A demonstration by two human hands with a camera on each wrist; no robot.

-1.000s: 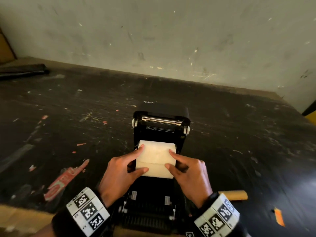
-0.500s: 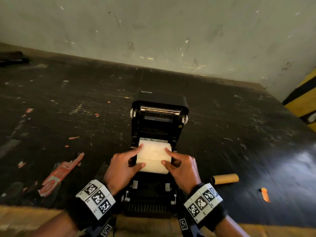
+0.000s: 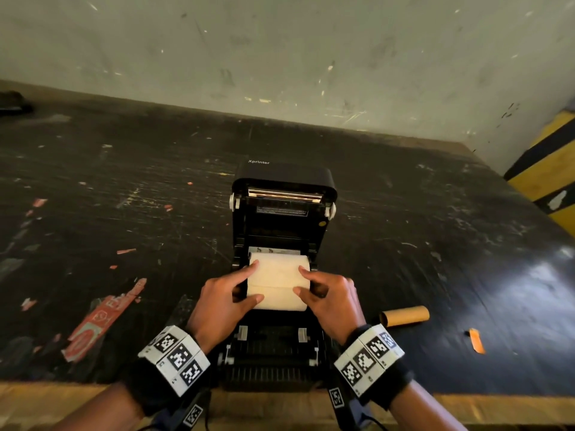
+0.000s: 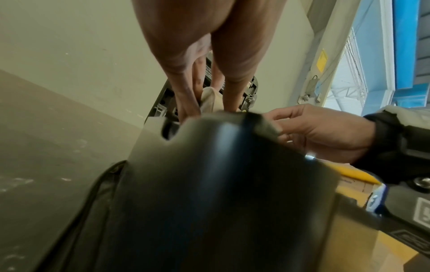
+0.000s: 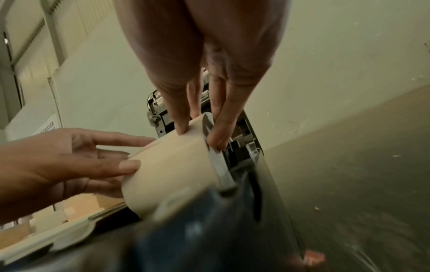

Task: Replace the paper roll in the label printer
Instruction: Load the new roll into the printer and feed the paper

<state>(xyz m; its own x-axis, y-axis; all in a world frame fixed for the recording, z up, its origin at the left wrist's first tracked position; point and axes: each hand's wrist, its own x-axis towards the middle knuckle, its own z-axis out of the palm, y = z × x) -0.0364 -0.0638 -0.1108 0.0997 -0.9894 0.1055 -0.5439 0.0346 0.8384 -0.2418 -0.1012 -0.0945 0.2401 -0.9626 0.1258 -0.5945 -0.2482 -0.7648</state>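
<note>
A black label printer stands on the dark table with its lid swung up and back. A cream paper roll lies across its open bay, its axis running left to right. My left hand grips the roll's left end, forefinger on top and thumb on the front face. My right hand grips the right end the same way. In the right wrist view the paper roll sits against a grey holder plate, with my fingers at its end. The bay floor under the roll is hidden.
An empty brown cardboard core lies on the table right of the printer. An orange scrap lies further right, a red torn label to the left. A pale wall runs behind, and a yellow-black striped block stands at the far right.
Both hands have kept their grip on the roll, which has sunk a little deeper into the bay. The head view has shifted, so the printer sits more central.
</note>
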